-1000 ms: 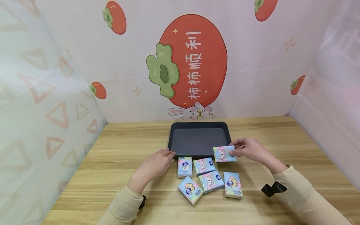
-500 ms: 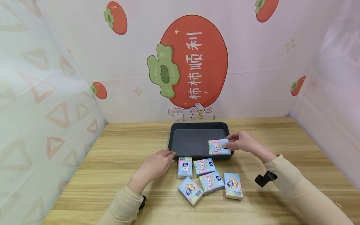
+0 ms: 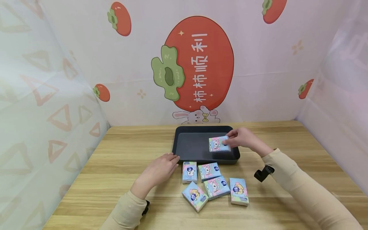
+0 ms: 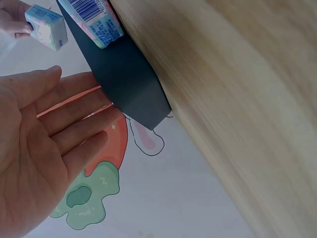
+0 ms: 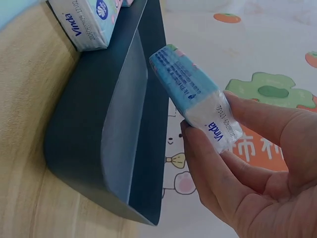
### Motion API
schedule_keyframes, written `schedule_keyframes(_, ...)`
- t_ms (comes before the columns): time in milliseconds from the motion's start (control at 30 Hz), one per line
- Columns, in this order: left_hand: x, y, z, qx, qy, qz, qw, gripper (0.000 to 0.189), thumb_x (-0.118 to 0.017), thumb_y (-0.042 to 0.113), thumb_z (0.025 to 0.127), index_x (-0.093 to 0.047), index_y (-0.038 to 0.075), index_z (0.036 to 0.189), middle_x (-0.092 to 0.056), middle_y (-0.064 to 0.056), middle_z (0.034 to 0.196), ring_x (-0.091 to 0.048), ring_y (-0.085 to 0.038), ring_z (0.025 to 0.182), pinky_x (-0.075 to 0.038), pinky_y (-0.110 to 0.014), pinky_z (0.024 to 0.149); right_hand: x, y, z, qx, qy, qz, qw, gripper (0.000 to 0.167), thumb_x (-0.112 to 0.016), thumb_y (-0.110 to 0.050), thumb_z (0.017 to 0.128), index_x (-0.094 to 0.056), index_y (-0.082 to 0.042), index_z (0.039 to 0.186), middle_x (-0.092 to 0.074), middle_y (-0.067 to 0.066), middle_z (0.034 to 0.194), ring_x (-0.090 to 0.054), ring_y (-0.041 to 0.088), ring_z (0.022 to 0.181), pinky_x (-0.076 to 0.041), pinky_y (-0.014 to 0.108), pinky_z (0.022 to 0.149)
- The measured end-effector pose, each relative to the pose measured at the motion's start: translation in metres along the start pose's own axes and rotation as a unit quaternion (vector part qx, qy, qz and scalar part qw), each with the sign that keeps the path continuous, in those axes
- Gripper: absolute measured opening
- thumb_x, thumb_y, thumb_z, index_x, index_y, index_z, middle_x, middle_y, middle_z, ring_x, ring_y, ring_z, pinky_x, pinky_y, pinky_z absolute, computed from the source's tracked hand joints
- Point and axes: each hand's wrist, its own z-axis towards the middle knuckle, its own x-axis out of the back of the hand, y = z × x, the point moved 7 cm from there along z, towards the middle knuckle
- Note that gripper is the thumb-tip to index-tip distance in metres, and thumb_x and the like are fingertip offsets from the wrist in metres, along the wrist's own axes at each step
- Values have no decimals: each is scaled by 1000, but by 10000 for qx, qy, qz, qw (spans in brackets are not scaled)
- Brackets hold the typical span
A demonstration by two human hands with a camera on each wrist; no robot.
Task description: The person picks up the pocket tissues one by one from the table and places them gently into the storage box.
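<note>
My right hand (image 3: 243, 139) pinches a small tissue pack (image 3: 217, 144) by its right end, between thumb and fingers. In the head view the pack overlaps the right half of a dark rectangular tray (image 3: 189, 145). The right wrist view shows the same blue tissue pack (image 5: 190, 89) held above the tray's rim, its white Vinda end toward the palm. My left hand (image 3: 158, 171) has its fingers extended, with the fingertips at the tray's front left corner. In the left wrist view the left hand's straight fingers (image 4: 74, 111) meet the tray wall (image 4: 129, 79).
In front of the tray lie several more tissue packs: an upright-turned one (image 3: 189, 172) at the left, a pink-and-blue one (image 3: 209, 171) beside it, two nearer ones touching, and one apart at the right (image 3: 239, 191). A printed cloth wall (image 3: 138, 64) stands behind the wooden table (image 3: 126, 140).
My right hand has carried the tissue pack left and away from me, from the tray's front right corner to over its right half. The left hand stays at the tray corner.
</note>
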Motion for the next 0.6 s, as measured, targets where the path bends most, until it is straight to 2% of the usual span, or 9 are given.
schedule_keyframes(267,1,0,0,4,7,41,10000,33,-53,21,97,-63,2,122,-64,-13,122,-58,-28,117,-45,-40,105,-5,-10,17,43,-109,-72,9999,52,-75,-30,81,-61,6,116,-66,19,103,-68,18,77,-58,41,83)
schedule_keyframes(467,1,0,-1,18,-33,62,10000,34,-52,22,98,-63,2,123,-63,-13,123,-58,-28,118,-45,-40,106,-6,-13,30,-103,-94,-144,9998,54,-75,-31,82,-60,5,119,-64,21,111,-69,21,83,-57,41,86)
schedule_keyframes(600,2,1,0,12,-45,17,10000,34,-52,22,98,-63,2,123,-63,-13,123,-58,-28,118,-45,-41,105,-5,-16,37,-74,-69,-224,9997,54,-74,-32,82,-60,5,119,-64,21,112,-70,23,85,-59,37,82)
